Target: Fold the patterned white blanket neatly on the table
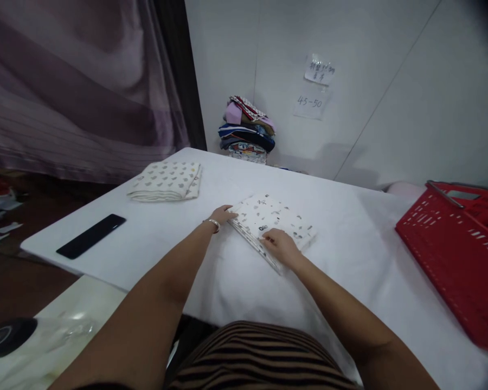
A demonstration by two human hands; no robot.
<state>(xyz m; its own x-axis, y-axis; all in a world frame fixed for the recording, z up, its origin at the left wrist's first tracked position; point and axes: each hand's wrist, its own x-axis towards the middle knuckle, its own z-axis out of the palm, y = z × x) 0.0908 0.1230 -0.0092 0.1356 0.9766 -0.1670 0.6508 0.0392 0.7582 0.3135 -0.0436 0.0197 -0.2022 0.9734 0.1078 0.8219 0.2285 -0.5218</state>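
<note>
A folded white cloth [254, 214] with small dark and grey printed motifs lies on the white-covered table in front of me, its stacked layers showing along the near edge. My left hand [223, 214], with a bracelet at the wrist, holds the cloth's left corner, fingers over the top. Closer to the near edge, my right hand [280, 245] is closed in a pinch on the layers, its fingertips partly hidden. To the left rests another folded cloth [165, 181], cream with a grey-green print, apart from both hands.
A red plastic basket [451, 260] stands at the table's right. On the left side lies a flat black rectangular object [91, 236]. Behind the table rises a stack of folded fabrics [247, 130] against the wall. A purple curtain [77, 81] hangs at the left.
</note>
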